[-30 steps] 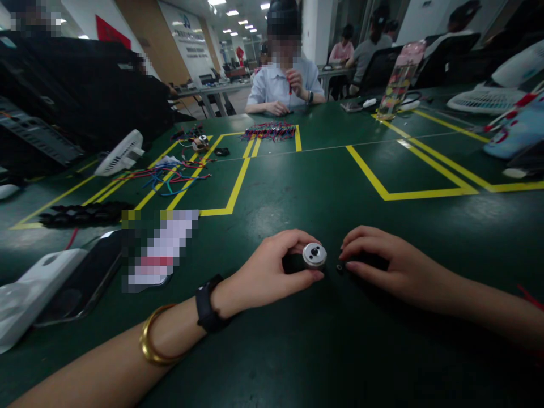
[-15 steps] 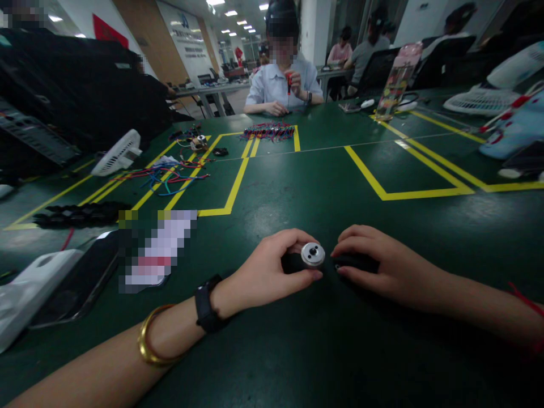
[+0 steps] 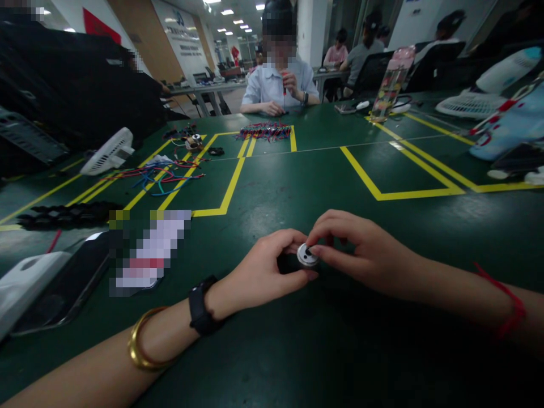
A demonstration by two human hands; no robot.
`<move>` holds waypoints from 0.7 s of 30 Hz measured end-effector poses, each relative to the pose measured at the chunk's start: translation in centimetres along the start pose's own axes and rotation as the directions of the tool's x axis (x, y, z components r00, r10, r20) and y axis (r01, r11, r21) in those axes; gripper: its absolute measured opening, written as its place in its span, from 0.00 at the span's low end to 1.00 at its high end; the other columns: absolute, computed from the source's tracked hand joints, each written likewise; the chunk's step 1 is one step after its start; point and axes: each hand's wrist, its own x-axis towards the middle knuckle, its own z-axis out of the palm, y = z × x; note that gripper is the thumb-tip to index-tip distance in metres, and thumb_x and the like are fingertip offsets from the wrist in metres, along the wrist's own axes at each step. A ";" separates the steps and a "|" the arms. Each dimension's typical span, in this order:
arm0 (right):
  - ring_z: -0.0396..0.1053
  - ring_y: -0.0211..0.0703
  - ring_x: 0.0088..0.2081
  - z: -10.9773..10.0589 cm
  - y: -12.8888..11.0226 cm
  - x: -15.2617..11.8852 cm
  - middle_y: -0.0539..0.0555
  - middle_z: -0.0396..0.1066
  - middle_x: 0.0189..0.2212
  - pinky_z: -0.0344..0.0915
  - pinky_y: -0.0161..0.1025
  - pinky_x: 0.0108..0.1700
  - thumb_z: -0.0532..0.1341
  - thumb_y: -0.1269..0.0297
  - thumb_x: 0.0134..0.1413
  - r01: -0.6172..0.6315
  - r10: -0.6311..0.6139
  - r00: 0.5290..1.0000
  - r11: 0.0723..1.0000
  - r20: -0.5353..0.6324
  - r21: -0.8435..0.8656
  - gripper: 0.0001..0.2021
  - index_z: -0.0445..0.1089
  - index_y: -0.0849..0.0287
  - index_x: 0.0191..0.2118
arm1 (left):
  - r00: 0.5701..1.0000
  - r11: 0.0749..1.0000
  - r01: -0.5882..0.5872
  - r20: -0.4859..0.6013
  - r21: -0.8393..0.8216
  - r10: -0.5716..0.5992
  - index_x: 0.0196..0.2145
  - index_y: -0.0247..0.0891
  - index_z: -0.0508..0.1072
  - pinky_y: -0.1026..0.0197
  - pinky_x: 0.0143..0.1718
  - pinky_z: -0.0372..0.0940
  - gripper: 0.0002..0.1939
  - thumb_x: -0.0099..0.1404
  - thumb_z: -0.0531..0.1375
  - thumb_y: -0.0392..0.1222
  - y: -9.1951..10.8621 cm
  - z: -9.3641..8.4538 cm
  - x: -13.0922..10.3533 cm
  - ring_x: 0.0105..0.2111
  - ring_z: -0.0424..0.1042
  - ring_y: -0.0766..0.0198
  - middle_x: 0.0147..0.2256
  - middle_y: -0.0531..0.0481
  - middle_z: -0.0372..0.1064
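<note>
Round silver metal part (image 3: 302,258) held between curved thumb and fingers of left hand (image 3: 259,275); probably rigid, smooth, best gripped by its rim. Right hand (image 3: 374,255): fingertips close together at its top; pinched item, cannot tell.

The surface (image 3: 272,187) is dark green, marked with bright yellow tape (image 3: 235,184) in stripes and angled outlines. The round metal part (image 3: 304,258) is silver with black spots on its face. One wristband (image 3: 203,306) is black, the bangle (image 3: 139,345) gold, and the string bracelet (image 3: 512,309) red. The loose wires (image 3: 164,180) mix red, blue and green. Across the way, a shirt (image 3: 270,81) is pale blue. The power strip (image 3: 32,277) is white, and the bottle (image 3: 391,85) has a pink top.
</note>
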 end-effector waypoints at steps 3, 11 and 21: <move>0.66 0.38 0.36 0.1 0.3 -0.2 0.51 0.68 0.36 0.63 0.35 0.37 0.61 0.65 0.60 0.003 0.000 0.996 0.999 -0.091 0.033 0.04 0.72 0.58 0.39 | 1.000 1.000 -0.006 -0.004 -0.017 0.006 0.43 0.36 0.69 0.63 0.38 0.67 0.15 0.58 0.66 0.37 0.0 0.0 0.0 0.36 0.71 0.64 0.37 0.52 0.70; 0.67 0.37 0.38 0.3 -0.2 0.2 0.51 0.66 0.38 0.64 0.35 0.40 0.63 0.64 0.58 -0.026 0.027 1.000 0.995 -0.010 0.098 0.05 0.74 0.57 0.39 | 1.000 0.999 0.004 0.009 0.053 -0.005 0.42 0.36 0.69 0.62 0.37 0.66 0.14 0.59 0.65 0.39 -0.1 0.0 0.0 0.36 0.70 0.64 0.37 0.52 0.70; 0.68 0.36 0.37 0.9 0.0 0.2 0.50 0.67 0.38 0.65 0.35 0.38 0.63 0.62 0.59 -0.124 0.137 0.990 0.958 -0.034 0.257 0.06 0.74 0.57 0.39 | 1.000 0.999 0.018 0.009 0.028 -0.018 0.43 0.37 0.69 0.64 0.37 0.66 0.14 0.60 0.65 0.40 -0.2 0.0 0.0 0.36 0.70 0.65 0.37 0.53 0.69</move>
